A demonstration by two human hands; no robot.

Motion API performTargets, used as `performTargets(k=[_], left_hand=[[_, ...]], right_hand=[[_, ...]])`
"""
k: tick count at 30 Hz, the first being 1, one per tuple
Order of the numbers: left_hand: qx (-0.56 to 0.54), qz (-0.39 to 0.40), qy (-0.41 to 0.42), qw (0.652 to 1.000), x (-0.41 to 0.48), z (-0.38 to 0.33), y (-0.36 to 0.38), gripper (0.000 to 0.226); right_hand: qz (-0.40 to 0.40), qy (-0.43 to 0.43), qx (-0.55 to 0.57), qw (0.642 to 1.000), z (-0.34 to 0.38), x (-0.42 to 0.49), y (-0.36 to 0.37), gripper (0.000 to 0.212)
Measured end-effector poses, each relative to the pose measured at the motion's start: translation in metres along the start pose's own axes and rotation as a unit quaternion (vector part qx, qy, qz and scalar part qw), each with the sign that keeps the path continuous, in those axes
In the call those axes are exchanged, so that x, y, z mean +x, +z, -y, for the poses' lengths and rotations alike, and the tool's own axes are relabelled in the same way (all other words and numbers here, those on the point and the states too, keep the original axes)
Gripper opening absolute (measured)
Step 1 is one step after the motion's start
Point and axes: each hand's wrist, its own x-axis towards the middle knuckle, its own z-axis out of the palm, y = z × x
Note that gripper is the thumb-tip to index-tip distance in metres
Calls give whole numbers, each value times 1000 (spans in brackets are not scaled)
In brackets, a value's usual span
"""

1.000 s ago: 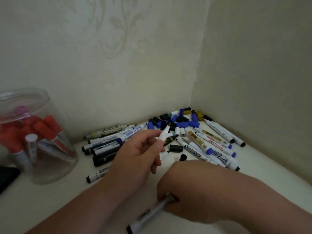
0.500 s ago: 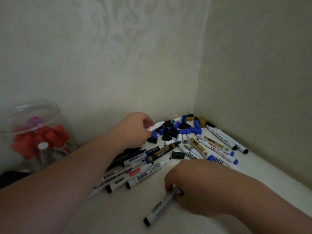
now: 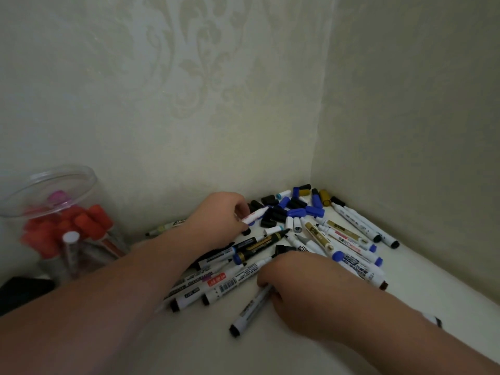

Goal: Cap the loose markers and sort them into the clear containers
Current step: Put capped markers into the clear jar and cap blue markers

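Left hand point(image 3: 219, 220): fingers curled, a white marker point(image 3: 255, 215) is gripped in them.
White marker axis: held low and slanted, free end aimed up-right at the loose caps point(image 3: 293, 209). Whether that end is touching them can't be told.
Right hand point(image 3: 297, 288): knuckles up, clenched on a black-ended marker point(image 3: 250, 308), down on the bench point(image 3: 433, 282).
Black-ended marker axis: diagonal, black end pointed down-left toward the camera, other end hidden under the fingers.
Between the hands: a fan of loose markers point(image 3: 230, 280) is spread flat, mostly lined up on that same down-left to up-right slant. A black-and-gold marker point(image 3: 259, 246) is laid at the far edge of it.
Right of the hands: a second bunch of markers point(image 3: 351, 263), white with blue or black ends, mostly slanted the other way, up-left to down-right.
Caps: blue, black and a couple of gold ones are heaped in the corner where the two walls meet.
Clear container point(image 3: 40, 185): far left, well apart from the pile. Red-capped markers point(image 3: 81, 223) are stood inside, caps up, a bit tilted.
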Motion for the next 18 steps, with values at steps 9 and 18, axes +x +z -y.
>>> performTargets(k=[9, 18], left_hand=[[13, -40, 8, 999, -36, 17, -8, 11], [40, -55, 42, 997, -73, 26, -19, 20]], right_hand=[[-21, 7, 21, 1000, -1, 1, 4, 19], [-73, -10, 24, 997, 7, 6, 7, 22]])
